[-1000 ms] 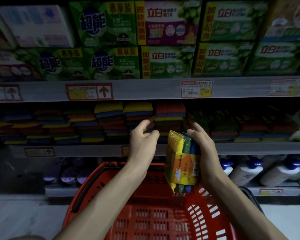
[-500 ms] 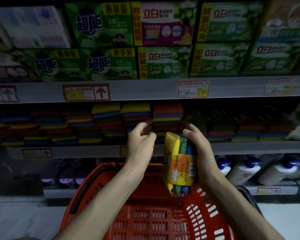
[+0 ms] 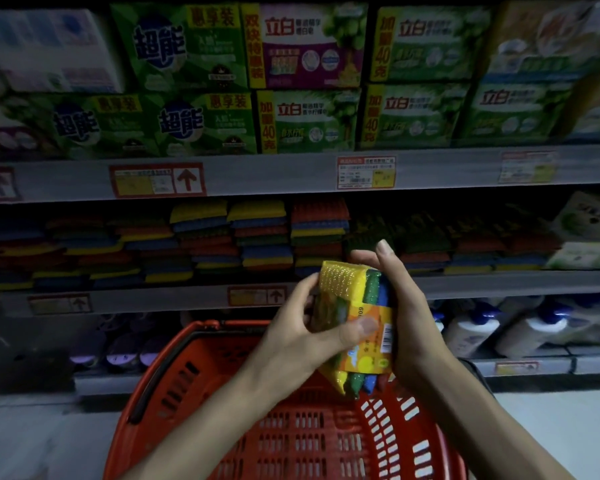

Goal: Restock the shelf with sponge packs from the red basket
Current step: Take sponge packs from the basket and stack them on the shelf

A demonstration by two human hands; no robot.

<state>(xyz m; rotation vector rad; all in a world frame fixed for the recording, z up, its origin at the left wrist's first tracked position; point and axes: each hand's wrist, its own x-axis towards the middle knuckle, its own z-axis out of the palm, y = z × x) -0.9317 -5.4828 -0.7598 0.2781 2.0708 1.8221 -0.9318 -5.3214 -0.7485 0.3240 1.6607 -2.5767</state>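
Orange-labelled pack of yellow, green and blue sponges [image 3: 359, 306] is held on end above the red plastic basket [image 3: 194, 393], clasped by the left grip [image 3: 291, 337] and right grip [image 3: 409, 317], mid-transfer; forward placement onto the grey sponge shelf [image 3: 153, 299] is judged due next.

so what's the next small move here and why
Probably lift the sponge pack up and forward onto the sponge stacks: left hand and right hand both grip it over the red basket, just short of that shelf.
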